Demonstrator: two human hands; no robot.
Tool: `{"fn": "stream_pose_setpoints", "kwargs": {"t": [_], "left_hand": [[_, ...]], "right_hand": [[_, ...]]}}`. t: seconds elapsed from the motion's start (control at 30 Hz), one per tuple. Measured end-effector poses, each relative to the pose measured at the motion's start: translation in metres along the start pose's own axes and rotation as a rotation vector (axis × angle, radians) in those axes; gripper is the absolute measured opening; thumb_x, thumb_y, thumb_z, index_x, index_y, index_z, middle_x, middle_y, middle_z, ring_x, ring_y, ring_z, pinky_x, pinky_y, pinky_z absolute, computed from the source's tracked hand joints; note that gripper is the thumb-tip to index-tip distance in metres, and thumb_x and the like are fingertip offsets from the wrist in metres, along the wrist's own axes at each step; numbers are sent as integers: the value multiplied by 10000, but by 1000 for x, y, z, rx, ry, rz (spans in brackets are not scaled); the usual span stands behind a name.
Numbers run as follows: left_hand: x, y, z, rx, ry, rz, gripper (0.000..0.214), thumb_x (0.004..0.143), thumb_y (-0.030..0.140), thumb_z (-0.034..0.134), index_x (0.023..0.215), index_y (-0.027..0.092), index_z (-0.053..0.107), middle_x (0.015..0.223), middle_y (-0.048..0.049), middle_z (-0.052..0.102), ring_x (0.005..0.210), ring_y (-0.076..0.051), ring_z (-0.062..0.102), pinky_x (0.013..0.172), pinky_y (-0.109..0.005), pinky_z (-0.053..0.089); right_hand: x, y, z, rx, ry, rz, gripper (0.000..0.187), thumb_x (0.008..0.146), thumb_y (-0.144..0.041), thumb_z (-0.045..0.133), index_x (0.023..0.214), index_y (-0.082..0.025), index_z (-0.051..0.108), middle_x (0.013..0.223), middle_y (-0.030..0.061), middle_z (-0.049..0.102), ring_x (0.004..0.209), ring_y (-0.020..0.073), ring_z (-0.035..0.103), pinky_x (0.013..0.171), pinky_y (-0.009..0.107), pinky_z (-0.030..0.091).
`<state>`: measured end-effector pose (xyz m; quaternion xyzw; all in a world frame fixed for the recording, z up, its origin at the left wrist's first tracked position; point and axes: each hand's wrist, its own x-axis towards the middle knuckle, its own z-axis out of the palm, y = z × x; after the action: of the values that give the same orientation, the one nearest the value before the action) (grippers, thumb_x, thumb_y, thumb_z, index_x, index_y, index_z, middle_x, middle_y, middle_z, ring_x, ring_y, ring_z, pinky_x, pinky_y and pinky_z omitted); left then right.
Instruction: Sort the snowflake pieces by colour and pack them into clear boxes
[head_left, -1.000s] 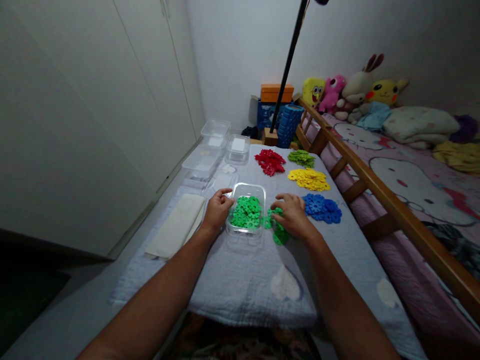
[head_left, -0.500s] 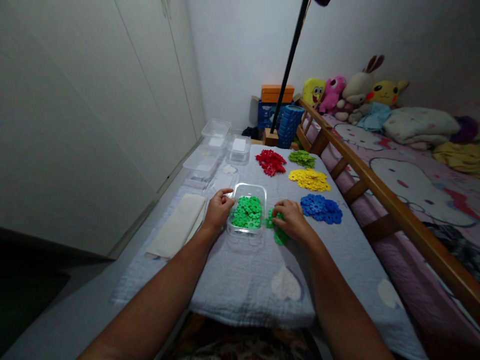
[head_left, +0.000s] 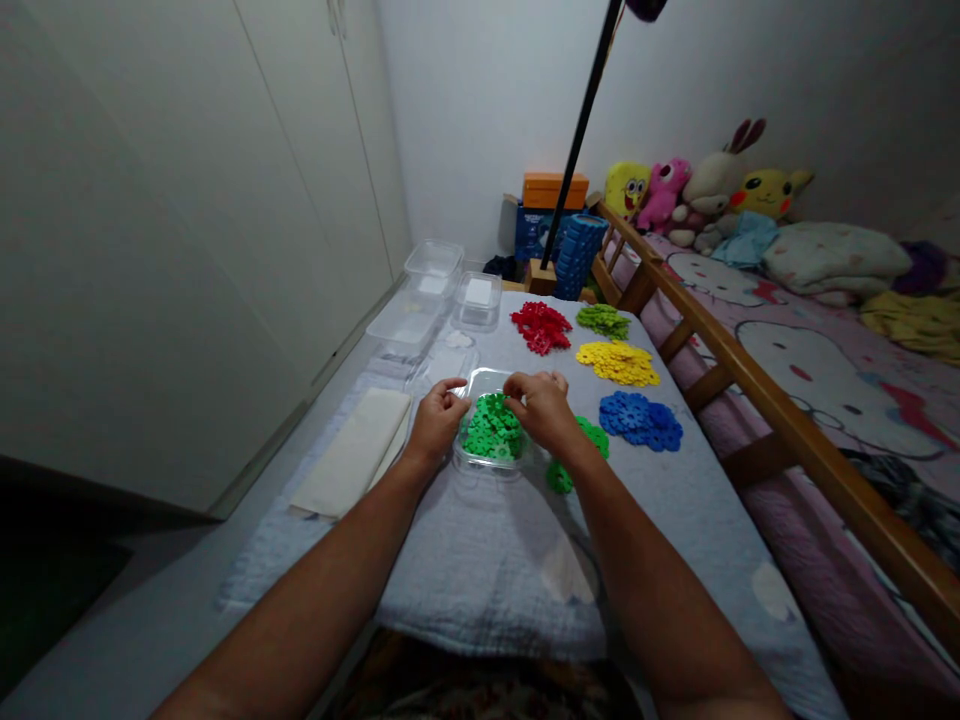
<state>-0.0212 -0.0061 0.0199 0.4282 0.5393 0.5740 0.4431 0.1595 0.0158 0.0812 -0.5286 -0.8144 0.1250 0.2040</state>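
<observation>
A clear plastic box (head_left: pixel 478 380) stands on a pale blue quilted cloth (head_left: pixel 495 550) and holds many bright green snowflake pieces (head_left: pixel 489 430). My left hand (head_left: pixel 433 420) grips the box's left rim, fingers curled. My right hand (head_left: pixel 541 407) hovers over the box's right side with its fingers bunched; what they hold is hidden. More green pieces (head_left: pixel 577 455) lie loose on the cloth just right of the box.
Piles of red (head_left: pixel 540 325), olive green (head_left: pixel 604 319), yellow (head_left: pixel 617 362) and blue (head_left: pixel 640 419) pieces lie beyond. Empty clear boxes and lids (head_left: pixel 431 300) and a folded white cloth (head_left: pixel 352 450) sit at left. A wooden bed rail (head_left: pixel 757 385) runs along the right; a black pole (head_left: pixel 577 150) stands behind.
My right hand has moved left from the loose green pile to above the box. The left hand has stayed on the box's rim.
</observation>
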Motion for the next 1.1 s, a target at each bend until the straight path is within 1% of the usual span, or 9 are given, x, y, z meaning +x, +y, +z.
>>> {"fn": "stream_pose_setpoints", "kwargs": {"t": [0.17, 0.33, 0.4, 0.5, 0.63, 0.77, 0.93, 1.0, 1.1], "left_hand": [[1, 0, 0, -19, -15, -7, 437, 689, 353, 706, 1072, 150, 644, 560, 110, 398, 499, -83, 346, 516, -221, 269], [1, 0, 0, -16, -6, -9, 439, 674, 350, 708, 1063, 155, 650, 562, 107, 413, 499, -84, 358, 515, -223, 268], [1, 1, 0, -17, -3, -10, 434, 672, 348, 706, 1058, 156, 648, 559, 107, 413, 499, -85, 357, 516, -223, 267], [0, 1, 0, -15, -7, -3, 431, 679, 350, 704, 1059, 156, 645, 558, 107, 411, 503, -86, 355, 521, -224, 271], [0, 1, 0, -10, -3, -6, 439, 680, 349, 700, 1067, 149, 644, 558, 107, 406, 506, -89, 356, 524, -226, 272], [0, 1, 0, -7, -2, -9, 445, 677, 352, 700, 1068, 147, 647, 562, 107, 401, 509, -91, 360, 521, -226, 271], [0, 1, 0, -7, -3, -7, 429, 688, 351, 698, 1063, 150, 644, 565, 104, 402, 512, -90, 358, 522, -222, 272], [0, 1, 0, -8, 1, -6, 419, 691, 346, 697, 1059, 152, 646, 563, 104, 399, 512, -90, 357, 521, -222, 270], [-1, 1, 0, -5, 4, -1, 415, 698, 339, 698, 1063, 148, 647, 568, 102, 404, 514, -88, 357, 521, -222, 272]], "right_hand": [[17, -6, 20, -138, -81, -3, 123, 898, -195, 624, 962, -248, 714, 931, 47, 747, 1023, 250, 593, 1129, 594, 198], [19, -5, 26, -198, -93, 15, 169, 914, -185, 582, 967, -253, 728, 938, 63, 745, 1037, 257, 580, 1138, 613, 172], [17, -3, 23, -179, -69, 15, 179, 920, -185, 574, 967, -257, 731, 959, 63, 746, 1053, 262, 573, 1141, 604, 174], [12, 6, 10, -133, 25, 36, 186, 921, -182, 574, 977, -253, 737, 1064, 71, 740, 1105, 273, 561, 1143, 573, 199], [1, 32, -9, -151, 137, 156, 192, 913, -188, 586, 1003, -225, 753, 1149, 105, 709, 1165, 298, 537, 1101, 517, 286], [-17, 57, -9, -202, 36, 183, 205, 874, -257, 659, 1048, -229, 764, 1272, 116, 666, 1231, 337, 493, 1097, 559, 287], [-33, 64, 6, -272, -120, 174, 244, 828, -274, 713, 1065, -231, 759, 1429, 136, 571, 1331, 370, 407, 1114, 640, 225], [-34, 63, 8, -266, -139, 179, 221, 831, -263, 709, 1045, -232, 756, 1412, 128, 578, 1336, 363, 398, 1115, 636, 221], [-33, 62, 9, -224, -110, 171, 206, 827, -242, 704, 1028, -235, 748, 1300, 105, 627, 1295, 335, 427, 1102, 584, 255]]}}
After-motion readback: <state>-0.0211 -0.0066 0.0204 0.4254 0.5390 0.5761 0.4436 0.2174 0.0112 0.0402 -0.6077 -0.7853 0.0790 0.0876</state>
